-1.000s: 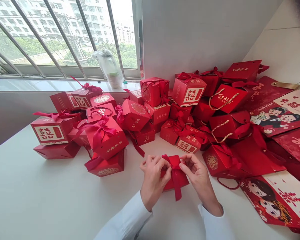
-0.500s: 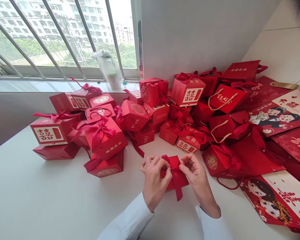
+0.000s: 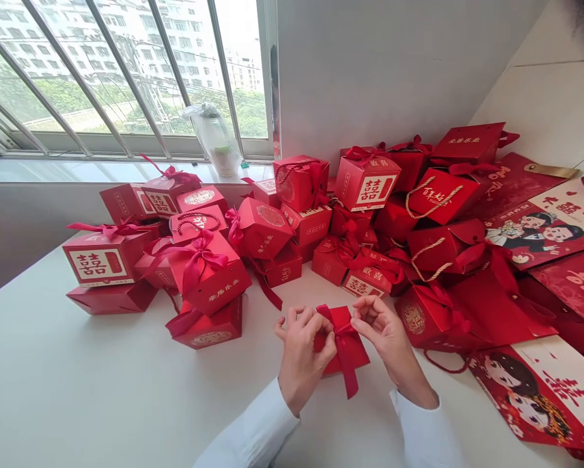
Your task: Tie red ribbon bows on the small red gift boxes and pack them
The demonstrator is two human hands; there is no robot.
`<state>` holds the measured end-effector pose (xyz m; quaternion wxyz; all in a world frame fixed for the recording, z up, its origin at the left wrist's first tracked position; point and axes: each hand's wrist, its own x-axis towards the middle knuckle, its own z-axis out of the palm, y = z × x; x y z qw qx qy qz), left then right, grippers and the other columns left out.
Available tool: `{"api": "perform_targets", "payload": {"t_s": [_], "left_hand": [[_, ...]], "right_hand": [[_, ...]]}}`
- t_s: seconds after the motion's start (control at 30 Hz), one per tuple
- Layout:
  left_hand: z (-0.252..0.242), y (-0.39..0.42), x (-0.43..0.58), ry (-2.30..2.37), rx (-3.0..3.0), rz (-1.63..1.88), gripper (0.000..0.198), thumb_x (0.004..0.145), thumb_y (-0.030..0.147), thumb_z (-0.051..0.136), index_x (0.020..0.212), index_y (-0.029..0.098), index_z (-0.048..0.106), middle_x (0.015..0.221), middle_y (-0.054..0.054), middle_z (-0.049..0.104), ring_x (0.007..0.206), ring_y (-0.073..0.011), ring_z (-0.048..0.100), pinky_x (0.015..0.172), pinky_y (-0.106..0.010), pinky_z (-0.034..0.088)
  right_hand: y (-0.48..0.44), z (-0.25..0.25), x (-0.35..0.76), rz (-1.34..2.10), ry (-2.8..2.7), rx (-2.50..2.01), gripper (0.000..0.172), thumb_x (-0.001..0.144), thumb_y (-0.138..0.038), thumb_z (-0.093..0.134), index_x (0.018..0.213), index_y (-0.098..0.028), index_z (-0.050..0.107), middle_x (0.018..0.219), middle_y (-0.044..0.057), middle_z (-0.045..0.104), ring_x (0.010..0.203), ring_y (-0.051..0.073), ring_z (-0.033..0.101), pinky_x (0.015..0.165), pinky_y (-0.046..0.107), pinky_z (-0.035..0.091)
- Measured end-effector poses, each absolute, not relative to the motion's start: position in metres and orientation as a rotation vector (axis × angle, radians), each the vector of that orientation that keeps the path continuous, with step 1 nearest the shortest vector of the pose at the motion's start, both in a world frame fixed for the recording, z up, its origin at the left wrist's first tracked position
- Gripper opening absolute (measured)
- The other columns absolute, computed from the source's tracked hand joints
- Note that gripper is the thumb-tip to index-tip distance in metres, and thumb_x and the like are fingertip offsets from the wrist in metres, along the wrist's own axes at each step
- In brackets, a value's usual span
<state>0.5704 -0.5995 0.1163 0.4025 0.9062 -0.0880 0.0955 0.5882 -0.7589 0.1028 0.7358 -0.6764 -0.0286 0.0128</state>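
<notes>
A small red paper gift box (image 3: 360, 354) lies on the white table in front of me, with a dark red satin ribbon (image 3: 346, 363) around it. My left hand (image 3: 304, 357) pinches the ribbon at the box's left upper corner. My right hand (image 3: 382, 331) pinches the ribbon near the knot from the other side. One ribbon tail hangs down past the box's near edge. Both white shirt cuffs show below my hands. The left hand hides part of the box.
Behind my hands, a heap of red gift boxes (image 3: 301, 221) and red bags with gold rope handles (image 3: 440, 198) crowds the white table (image 3: 101, 377). Red printed cards (image 3: 540, 396) lie at the right. A barred window (image 3: 126, 78) and a plastic bag (image 3: 216, 140) are beyond.
My fingers have shifted slightly on the ribbon, and the bow area looks tighter at the box. The whole view has drifted a little downward in the picture. The surrounding boxes have not moved.
</notes>
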Motion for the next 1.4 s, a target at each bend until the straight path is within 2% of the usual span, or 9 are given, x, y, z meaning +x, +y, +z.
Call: {"api": "perform_targets", "payload": {"t_s": [0.4,0.6,0.73,0.83,1.0,1.17,1.3,1.4], "left_hand": [[0.117,-0.600,0.571,-0.193,2.258,0.224,0.014,0.077,0.010,0.050,0.066,0.019,0.051,0.075,0.002,0.059,0.091,-0.0201,0.048,0.086,-0.041,0.026],[0.119,-0.595,0.576,-0.262,2.265,0.226,0.014,0.076,0.010,0.051,0.067,0.020,0.052,0.074,0.002,0.061,0.090,-0.0204,0.050,0.086,-0.042,0.029],[0.121,-0.588,0.588,-0.408,2.276,0.162,0.012,0.074,0.010,0.051,0.067,0.020,0.052,0.073,0.002,0.061,0.088,-0.0194,0.051,0.082,-0.038,0.033],[0.122,-0.583,0.597,-0.531,2.296,0.105,0.012,0.071,0.008,0.052,0.066,0.019,0.053,0.073,0.002,0.062,0.086,-0.0185,0.051,0.078,-0.035,0.033],[0.122,-0.579,0.603,-0.633,2.310,0.116,0.013,0.071,0.007,0.051,0.067,0.019,0.054,0.073,0.002,0.062,0.088,-0.0181,0.051,0.081,-0.036,0.032],[0.121,-0.580,0.600,-0.623,2.325,0.154,0.015,0.068,0.004,0.053,0.066,0.019,0.054,0.073,0.003,0.062,0.086,-0.0169,0.051,0.080,-0.035,0.032],[0.120,-0.579,0.599,-0.613,2.326,0.197,0.013,0.071,0.007,0.054,0.067,0.019,0.055,0.073,0.003,0.062,0.085,-0.0171,0.052,0.082,-0.035,0.032],[0.123,-0.577,0.596,-0.570,2.323,0.228,0.010,0.079,0.012,0.052,0.074,0.020,0.056,0.077,0.002,0.061,0.085,-0.0169,0.052,0.086,-0.038,0.031]], "right_hand": [[-0.756,0.102,0.588,0.046,-0.018,-1.343,0.019,0.075,-0.028,0.071,0.086,-0.024,0.056,0.080,-0.004,0.052,0.076,0.011,0.048,0.073,0.021,0.040],[-0.764,0.101,0.589,0.047,-0.023,-1.427,0.024,0.075,-0.035,0.071,0.088,-0.022,0.056,0.082,0.000,0.053,0.076,0.014,0.049,0.070,0.024,0.043],[-0.769,0.102,0.590,0.066,-0.088,-1.499,0.023,0.080,-0.038,0.065,0.093,-0.022,0.054,0.076,-0.001,0.052,0.071,0.014,0.049,0.068,0.026,0.043],[-0.772,0.099,0.591,0.094,-0.143,-1.544,0.023,0.082,-0.037,0.061,0.098,-0.023,0.051,0.074,-0.003,0.052,0.071,0.013,0.050,0.069,0.026,0.042],[-0.774,0.095,0.590,0.087,-0.177,-1.627,0.027,0.082,-0.035,0.060,0.103,-0.023,0.049,0.075,-0.003,0.053,0.071,0.014,0.052,0.068,0.027,0.043],[-0.770,0.094,0.589,0.023,-0.224,-1.677,0.027,0.078,-0.024,0.060,0.102,-0.023,0.049,0.076,-0.003,0.052,0.072,0.014,0.052,0.069,0.027,0.044],[-0.768,0.098,0.587,-0.028,-0.238,-1.714,0.029,0.075,-0.018,0.060,0.103,-0.023,0.051,0.084,0.000,0.055,0.080,0.016,0.055,0.076,0.029,0.046],[-0.768,0.103,0.585,0.001,-0.267,-1.741,0.028,0.078,-0.022,0.061,0.104,-0.023,0.053,0.090,0.002,0.057,0.085,0.017,0.056,0.080,0.031,0.047]]}}
